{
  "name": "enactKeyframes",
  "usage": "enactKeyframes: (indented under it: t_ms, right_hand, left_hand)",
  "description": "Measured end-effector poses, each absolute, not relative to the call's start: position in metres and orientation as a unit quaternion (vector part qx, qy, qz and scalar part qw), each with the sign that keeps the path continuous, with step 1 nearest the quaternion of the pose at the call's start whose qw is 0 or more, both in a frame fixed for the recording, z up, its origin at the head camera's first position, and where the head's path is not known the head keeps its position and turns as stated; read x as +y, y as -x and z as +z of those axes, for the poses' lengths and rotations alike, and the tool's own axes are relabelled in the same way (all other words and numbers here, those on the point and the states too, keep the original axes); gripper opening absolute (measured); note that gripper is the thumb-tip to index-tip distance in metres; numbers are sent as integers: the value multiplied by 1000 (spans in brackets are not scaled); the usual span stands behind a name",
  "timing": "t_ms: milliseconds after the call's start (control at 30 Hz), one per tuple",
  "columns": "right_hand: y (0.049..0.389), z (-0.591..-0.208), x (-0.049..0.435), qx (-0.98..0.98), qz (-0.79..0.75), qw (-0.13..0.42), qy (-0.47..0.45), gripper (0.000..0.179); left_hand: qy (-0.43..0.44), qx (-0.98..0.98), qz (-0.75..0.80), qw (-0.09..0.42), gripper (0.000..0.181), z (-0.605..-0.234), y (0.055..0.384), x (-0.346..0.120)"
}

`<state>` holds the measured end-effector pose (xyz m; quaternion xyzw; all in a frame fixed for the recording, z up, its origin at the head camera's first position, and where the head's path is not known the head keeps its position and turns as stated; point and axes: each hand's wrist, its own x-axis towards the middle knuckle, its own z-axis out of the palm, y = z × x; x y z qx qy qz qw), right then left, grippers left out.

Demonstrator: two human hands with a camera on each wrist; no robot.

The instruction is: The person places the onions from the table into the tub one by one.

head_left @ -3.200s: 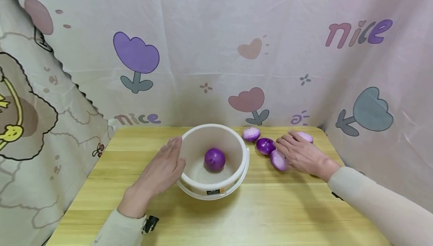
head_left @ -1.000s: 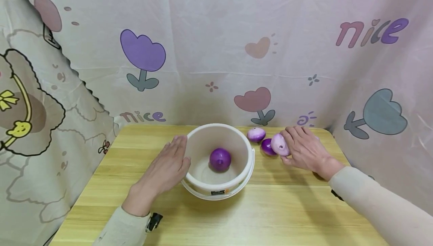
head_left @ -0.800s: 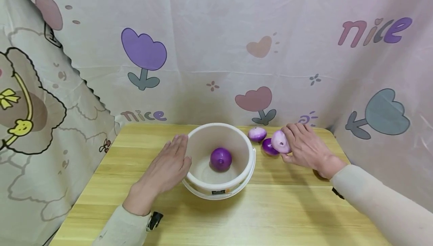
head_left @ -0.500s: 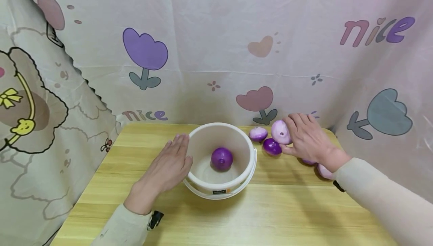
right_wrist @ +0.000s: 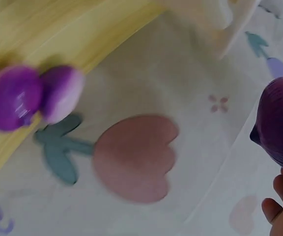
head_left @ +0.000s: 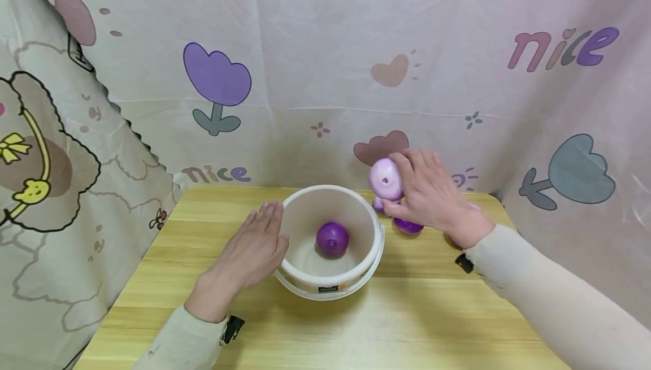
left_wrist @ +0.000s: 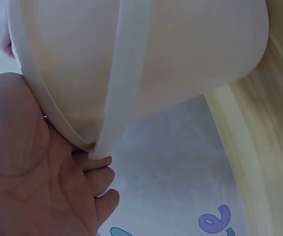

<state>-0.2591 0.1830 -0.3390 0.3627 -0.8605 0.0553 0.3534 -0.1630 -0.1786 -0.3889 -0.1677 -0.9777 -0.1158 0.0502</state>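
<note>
My right hand [head_left: 432, 195] grips a red onion [head_left: 385, 179], pale on the side facing me, raised over the table just right of the bucket. In the right wrist view that held onion [right_wrist: 281, 123] shows its dark skin and pointed tip at the right edge. The white bucket [head_left: 310, 212] stands mid-table with one red onion [head_left: 333, 239] on its bottom. My left hand [head_left: 249, 251] rests against the bucket's left rim, fingers straight and together. In the left wrist view the palm [left_wrist: 38, 172] lies along the rim, beside the bucket's white handle [left_wrist: 124, 73].
A dark purple onion [head_left: 408, 226] and a paler one [head_left: 380, 205] lie right of the bucket, partly covered by the right hand and held onion. More onions show in part behind the right wrist. A printed curtain [head_left: 305, 76] hangs behind the wooden table [head_left: 407, 325].
My right hand has taken hold of an onion from the group on the right, lifted it and carried it left toward the bucket. The left hand has stayed at the rim.
</note>
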Motion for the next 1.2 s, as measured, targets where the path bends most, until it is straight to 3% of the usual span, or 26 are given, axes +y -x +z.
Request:
enactKeyframes:
  t_ms: [233,400,567,900,1200]
  right_hand:
    - [263,-341,132,-837,79,373,-393,83]
    - [272,-358,112,-820,8,374,-434,80]
    - [277,-372,106,-800,-79,364,-470,77]
    - [273,-373,99,-813,-163,282,-483,85]
    - [273,-374,97,-803,-178,287,-491,84]
  left_hand:
    - [168,-977,-125,47,68,-389,163,-179]
    - [168,-976,-131,46,68,-390,163,-180]
    - [170,-975,-135,45,68,-390,164,-180]
    - [174,-974,-137,52,67,-391,164,-180]
    - [178,-973,-136,53,67,-392,165,-180]
